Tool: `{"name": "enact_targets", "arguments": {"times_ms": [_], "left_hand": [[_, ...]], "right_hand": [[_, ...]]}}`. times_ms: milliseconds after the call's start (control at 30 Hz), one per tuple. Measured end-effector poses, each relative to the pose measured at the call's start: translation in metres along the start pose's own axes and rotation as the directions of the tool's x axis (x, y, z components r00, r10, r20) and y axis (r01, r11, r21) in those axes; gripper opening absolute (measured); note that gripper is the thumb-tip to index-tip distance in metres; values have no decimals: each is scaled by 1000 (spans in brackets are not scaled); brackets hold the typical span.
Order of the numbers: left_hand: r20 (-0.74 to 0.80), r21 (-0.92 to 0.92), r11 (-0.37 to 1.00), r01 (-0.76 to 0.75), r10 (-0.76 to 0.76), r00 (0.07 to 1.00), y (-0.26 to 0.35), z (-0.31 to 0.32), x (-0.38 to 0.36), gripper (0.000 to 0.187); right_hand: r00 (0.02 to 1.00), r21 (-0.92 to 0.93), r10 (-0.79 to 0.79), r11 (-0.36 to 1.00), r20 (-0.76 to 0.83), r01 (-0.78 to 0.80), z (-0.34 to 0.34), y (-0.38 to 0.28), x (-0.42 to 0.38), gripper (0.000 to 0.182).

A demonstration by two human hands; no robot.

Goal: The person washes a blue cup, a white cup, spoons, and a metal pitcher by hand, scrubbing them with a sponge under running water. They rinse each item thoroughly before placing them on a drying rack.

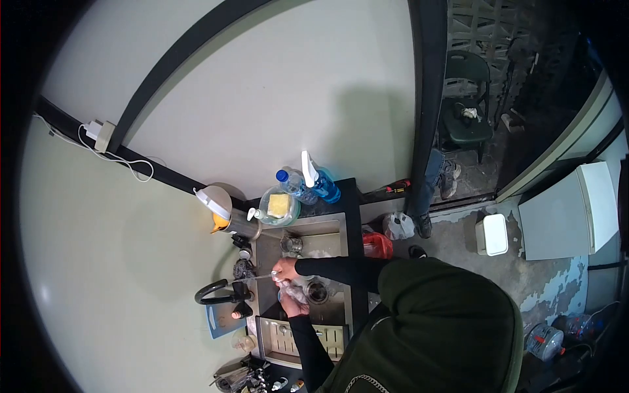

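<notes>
Both hands are over the metal sink point(334, 226), close together beneath the end of the black faucet point(211, 292). My right hand point(285, 268), the upper one in the view, is closed near the spout, on something too small to tell. Just below it, my left hand point(295, 305) is closed round a whitish, wet-looking thing point(293, 289) whose shape is unclear. Beside my hands, a round glass or metal vessel point(317, 291) stands in the sink. Another clear glass vessel point(291, 245) lies near the sink's upper corner.
A slotted drain tray point(334, 342) covers the sink's lower part. Around the upper edge are a yellow sponge point(278, 205) on a container, a blue spray bottle point(325, 188), a capped bottle point(295, 186) and a kettle point(242, 226). A person's leg point(426, 190) shows by the doorway.
</notes>
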State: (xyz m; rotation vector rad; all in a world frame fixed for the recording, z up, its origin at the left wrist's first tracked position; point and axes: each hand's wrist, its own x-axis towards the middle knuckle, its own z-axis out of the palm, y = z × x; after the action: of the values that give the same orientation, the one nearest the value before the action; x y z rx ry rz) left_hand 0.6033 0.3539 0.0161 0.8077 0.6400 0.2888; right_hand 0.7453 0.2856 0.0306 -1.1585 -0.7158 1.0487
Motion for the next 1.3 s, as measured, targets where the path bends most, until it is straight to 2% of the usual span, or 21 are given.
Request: {"name": "enact_targets", "arguments": {"times_ms": [33, 67, 200, 267, 367, 500, 567, 600, 633, 667, 733, 800, 833, 933, 1000, 1033, 1133, 1167, 1200, 1233, 1300], "left_hand": [[33, 23, 1000, -9, 8, 999, 0, 1, 0, 25], [66, 46, 999, -18, 15, 998, -1, 1, 0, 26], [131, 76, 996, -40, 30, 991, -1, -2, 7, 28], [89, 82, 996, -42, 34, 995, 1, 2, 6, 29], [65, 154, 985, -73, 64, 996, 7, 11, 4, 28], [78, 454, 869, -199, 183, 980, 1, 4, 18, 30], [69, 473, 852, -224, 217, 974, -3, 6, 29, 26], [58, 452, 859, -242, 243, 968, -4, 7, 35, 23], [-13, 340, 921, -193, 210, 978, 7, 42, 15, 23], [21, 253, 926, -280, 284, 959, 10, 50, 22, 18], [65, 189, 945, -266, 258, 964, 5, 39, 39, 14], [0, 189, 895, -405, 412, 911, 6, 53, 44, 12], [-3, 182, 893, -412, 419, 908, 12, 57, 44, 12], [55, 204, 910, -361, 357, 932, 15, 64, 40, 13], [128, 467, 770, -434, 427, 895, 26, 62, 41, 17], [189, 733, 492, -471, 517, 835, 24, 46, 51, 22], [525, 736, 70, -674, 570, 632, 22, 23, 61, 29], [412, 774, 240, -585, 510, 755, 24, 29, 61, 31], [286, 791, 395, -467, 435, 854, 24, 32, 61, 35], [241, 321, 877, -359, 291, 926, 6, 19, 76, 36], [219, 269, 890, -368, 315, 923, -20, -18, 119, 46]], "right_hand": [[992, -409, -123, 908, -39, 96, -4, -3, 1, 14], [969, -746, -248, 650, -26, 146, -5, -4, 2, 14], [902, -885, -425, 443, -70, 140, 0, 4, 9, 20], [986, -418, -149, 902, -69, 107, -6, -7, 2, 24], [976, -600, -201, 792, -79, 114, -9, -13, 3, 23], [932, -902, -360, 417, -51, 112, -6, -8, 12, 18], [902, -832, -426, 523, -67, 185, -13, 8, 12, 20], [936, -793, -310, 606, -168, 59, -12, 5, 7, 19], [943, -626, -293, 768, -159, 133, -13, 14, 0, 22], [967, -400, -176, 912, -184, 90, -14, 18, -7, 24], [963, 140, 173, 979, -205, -146, -11, 19, -21, 30], [950, 137, 151, 984, -274, -117, 4, 4, -36, 29], [921, 146, 130, 986, -367, -81, 7, -2, -40, 29], [937, 198, 134, 978, -324, -71, 0, 11, -37, 28], [938, 259, 162, 963, -308, -81, -3, 18, -32, 32], [957, 150, 202, 974, -209, -172, -5, 26, -27, 33], [973, -24, 160, 986, -164, -166, 0, 1, -27, 32], [875, -70, -268, 962, -403, 263, 9, 69, 12, 32], [800, -451, -522, 815, -296, 365, 6, 53, 9, 30], [871, -717, -381, 695, -309, 49, 7, 56, 16, 29], [901, -663, -278, 748, -333, -14, 17, 32, 12, 28]]}}
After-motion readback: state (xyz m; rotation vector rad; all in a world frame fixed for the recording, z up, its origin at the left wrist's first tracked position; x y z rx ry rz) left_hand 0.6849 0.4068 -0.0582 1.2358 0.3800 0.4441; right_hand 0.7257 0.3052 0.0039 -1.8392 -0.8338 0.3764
